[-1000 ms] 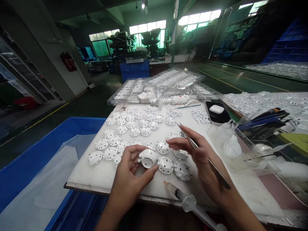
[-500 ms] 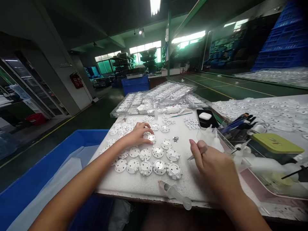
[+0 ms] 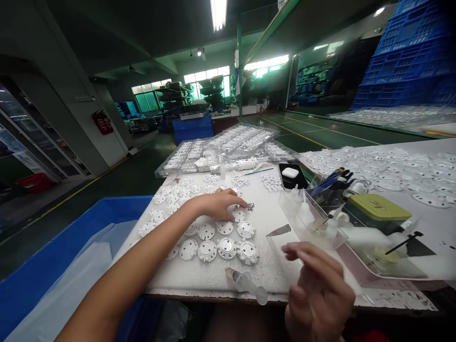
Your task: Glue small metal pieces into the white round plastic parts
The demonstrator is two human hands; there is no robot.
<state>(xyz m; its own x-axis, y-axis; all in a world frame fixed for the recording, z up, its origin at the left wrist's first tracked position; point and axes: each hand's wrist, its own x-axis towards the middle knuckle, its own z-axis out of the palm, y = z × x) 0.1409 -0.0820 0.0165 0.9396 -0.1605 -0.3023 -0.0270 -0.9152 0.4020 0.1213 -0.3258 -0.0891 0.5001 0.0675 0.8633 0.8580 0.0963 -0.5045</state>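
Observation:
My left hand reaches over the rows of white round discs, its index fingertip at a small pile of shiny metal bits. Thumb and index finger are apart, and I see nothing held between them. Under that hand, a disc is partly hidden. My right hand is raised near the front edge with fingers loosely apart and nothing visible in them. Just beyond it, a pointed metal blade lies on the white foam board. A clear syringe rests by the front edge.
Bagged trays of white parts lie at the back. Small white pieces sit in heaps before them. On the right stand a clear bin with bottles, tools and a yellow-lidded box. A blue crate is at left.
My left hand has moved right from a disc to the metal bits. My right hand has let go of the blade, drawn back towards me and opened. The view has shifted slightly.

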